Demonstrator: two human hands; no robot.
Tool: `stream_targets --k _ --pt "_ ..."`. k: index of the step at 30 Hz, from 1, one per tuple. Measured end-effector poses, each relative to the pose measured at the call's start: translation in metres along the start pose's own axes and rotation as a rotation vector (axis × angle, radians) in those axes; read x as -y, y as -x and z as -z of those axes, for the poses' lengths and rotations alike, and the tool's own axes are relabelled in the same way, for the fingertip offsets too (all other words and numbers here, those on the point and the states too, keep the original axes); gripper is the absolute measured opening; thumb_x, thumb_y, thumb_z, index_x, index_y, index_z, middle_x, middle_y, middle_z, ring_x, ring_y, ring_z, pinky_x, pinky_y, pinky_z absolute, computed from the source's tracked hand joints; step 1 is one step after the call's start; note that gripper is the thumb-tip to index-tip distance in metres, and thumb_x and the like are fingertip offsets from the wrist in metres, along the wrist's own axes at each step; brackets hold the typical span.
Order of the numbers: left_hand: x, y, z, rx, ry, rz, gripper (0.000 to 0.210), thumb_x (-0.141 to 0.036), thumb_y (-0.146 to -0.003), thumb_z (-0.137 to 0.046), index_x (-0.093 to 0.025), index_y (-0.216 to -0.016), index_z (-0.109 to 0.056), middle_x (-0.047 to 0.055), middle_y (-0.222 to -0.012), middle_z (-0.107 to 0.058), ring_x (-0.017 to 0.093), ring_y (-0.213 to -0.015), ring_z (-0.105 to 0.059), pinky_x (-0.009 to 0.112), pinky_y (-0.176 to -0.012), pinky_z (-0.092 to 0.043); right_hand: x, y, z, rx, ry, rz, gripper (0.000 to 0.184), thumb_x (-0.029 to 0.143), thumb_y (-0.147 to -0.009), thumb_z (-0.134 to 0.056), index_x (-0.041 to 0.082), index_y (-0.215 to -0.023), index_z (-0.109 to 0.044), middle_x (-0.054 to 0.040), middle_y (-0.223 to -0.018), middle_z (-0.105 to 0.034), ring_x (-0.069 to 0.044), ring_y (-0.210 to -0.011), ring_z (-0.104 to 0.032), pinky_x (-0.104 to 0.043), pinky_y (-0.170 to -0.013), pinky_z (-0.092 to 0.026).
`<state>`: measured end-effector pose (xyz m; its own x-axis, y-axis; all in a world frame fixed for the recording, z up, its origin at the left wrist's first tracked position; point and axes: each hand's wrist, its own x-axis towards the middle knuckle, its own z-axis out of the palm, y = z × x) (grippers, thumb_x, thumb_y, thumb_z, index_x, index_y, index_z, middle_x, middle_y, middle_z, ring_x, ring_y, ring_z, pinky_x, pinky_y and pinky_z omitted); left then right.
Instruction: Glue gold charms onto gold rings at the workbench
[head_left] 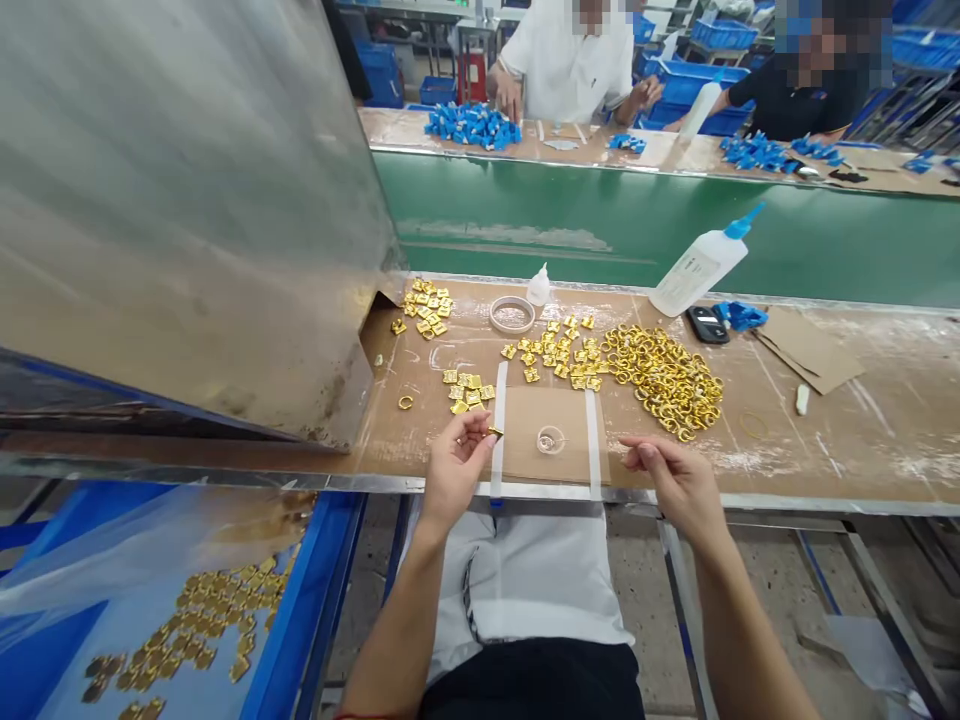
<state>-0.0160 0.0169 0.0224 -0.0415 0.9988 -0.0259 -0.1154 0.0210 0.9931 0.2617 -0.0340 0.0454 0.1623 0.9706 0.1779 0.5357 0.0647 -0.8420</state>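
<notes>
My left hand (452, 468) pinches a small gold piece (495, 431) between thumb and fingers, over the left edge of a taped cardboard pad (525, 463). My right hand (681, 488) is closed, thumb against index finger, just right of the pad; whatever it may hold is too small to make out. On the pad sits a small clear round dish (550, 440). Beyond my left hand lie several square gold pieces (468, 390), with more gold pieces (555, 350) behind the pad. A heap of gold rings (667, 385) is beyond my right hand.
A metal housing (187, 200) rises at left, above a blue crate (300, 620) of gold pieces. At the bench's back are a tape roll (512, 315), a small white bottle (538, 288), a large bottle (697, 272) and a black device (707, 324). Two people work opposite.
</notes>
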Motion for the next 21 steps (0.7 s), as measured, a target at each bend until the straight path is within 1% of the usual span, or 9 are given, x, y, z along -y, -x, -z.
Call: stream_targets --k 2,4,7,9,12,14,16,18,21 --pt "0.004 0.006 -0.008 -0.013 0.109 0.110 0.028 -0.029 -0.068 -0.086 -0.016 -0.088 -0.073 0.002 -0.079 -0.069 0.014 -0.076 -0.065 0.022 -0.071 -0.054 -0.003 0.007 -0.012 0.006 -0.045 -0.050 0.047 0.060 -0.094 -0.057 0.019 -0.087 -0.079 -0.0068 -0.068 -0.074 -0.022 -0.064 -0.071 -0.032 -0.060 -0.059" --pt "0.007 0.010 -0.012 0.006 0.163 0.180 0.031 -0.034 -0.065 -0.089 -0.016 -0.083 -0.071 0.001 -0.075 -0.068 0.013 -0.069 -0.064 0.022 -0.065 -0.055 -0.004 0.012 -0.023 0.007 -0.100 -0.097 0.044 0.059 -0.093 -0.060 0.019 -0.090 -0.078 -0.0067 -0.070 -0.074 -0.022 -0.066 -0.072 -0.031 -0.059 -0.060" --pt "0.012 0.014 -0.017 0.036 0.197 0.242 0.036 -0.041 -0.066 -0.088 -0.015 -0.087 -0.073 0.001 -0.070 -0.067 0.013 -0.059 -0.065 0.024 -0.056 -0.056 -0.002 0.015 -0.040 0.010 -0.177 -0.102 0.037 0.054 -0.091 -0.066 0.020 -0.098 -0.077 -0.0058 -0.074 -0.074 -0.020 -0.065 -0.071 -0.029 -0.057 -0.059" --pt "0.014 0.016 -0.021 0.026 0.186 0.245 0.035 -0.038 -0.067 -0.088 -0.015 -0.090 -0.075 0.001 -0.069 -0.068 0.013 -0.057 -0.066 0.024 -0.056 -0.056 0.001 0.013 -0.050 0.034 -0.188 -0.060 0.033 0.049 -0.090 -0.069 0.019 -0.102 -0.076 -0.0058 -0.077 -0.075 -0.019 -0.066 -0.071 -0.029 -0.058 -0.059" --pt "0.017 0.017 -0.025 -0.005 0.162 0.195 0.028 -0.030 -0.065 -0.088 -0.016 -0.088 -0.078 0.003 -0.078 -0.071 0.014 -0.066 -0.068 0.025 -0.065 -0.060 0.007 0.003 -0.059 0.072 -0.158 0.021 0.027 0.043 -0.092 -0.068 0.020 -0.102 -0.077 -0.0068 -0.084 -0.076 -0.019 -0.070 -0.070 -0.030 -0.063 -0.058" --pt "0.018 0.018 -0.026 -0.018 0.160 0.173 0.026 -0.028 -0.065 -0.088 -0.017 -0.087 -0.079 0.004 -0.084 -0.072 0.013 -0.069 -0.069 0.025 -0.069 -0.061 0.008 -0.004 -0.061 0.091 -0.124 0.079 0.024 0.040 -0.094 -0.066 0.020 -0.097 -0.078 -0.0073 -0.086 -0.076 -0.019 -0.073 -0.070 -0.030 -0.065 -0.057" --pt "0.019 0.019 -0.026 -0.025 0.156 0.167 0.025 -0.029 -0.068 -0.086 -0.017 -0.088 -0.079 0.004 -0.086 -0.072 0.013 -0.069 -0.069 0.025 -0.068 -0.061 0.008 -0.010 -0.060 0.113 -0.091 0.140 0.021 0.035 -0.096 -0.065 0.020 -0.092 -0.080 -0.0069 -0.084 -0.075 -0.019 -0.073 -0.069 -0.029 -0.064 -0.055" --pt "0.019 0.020 -0.026 -0.013 0.142 0.157 0.022 -0.030 -0.071 -0.085 -0.017 -0.088 -0.080 0.004 -0.085 -0.071 0.013 -0.068 -0.068 0.025 -0.068 -0.061 0.009 -0.014 -0.059 0.131 -0.061 0.205 0.018 0.029 -0.097 -0.064 0.021 -0.092 -0.080 -0.0055 -0.080 -0.072 -0.017 -0.071 -0.067 -0.028 -0.061 -0.053" --pt "0.018 0.019 -0.028 -0.006 0.120 0.139 0.021 -0.028 -0.072 -0.084 -0.017 -0.089 -0.079 0.005 -0.088 -0.070 0.014 -0.074 -0.068 0.026 -0.072 -0.060 0.010 -0.018 -0.063 0.129 0.011 0.325 0.016 0.022 -0.097 -0.062 0.021 -0.095 -0.078 -0.0049 -0.083 -0.067 -0.016 -0.071 -0.064 -0.027 -0.062 -0.051"
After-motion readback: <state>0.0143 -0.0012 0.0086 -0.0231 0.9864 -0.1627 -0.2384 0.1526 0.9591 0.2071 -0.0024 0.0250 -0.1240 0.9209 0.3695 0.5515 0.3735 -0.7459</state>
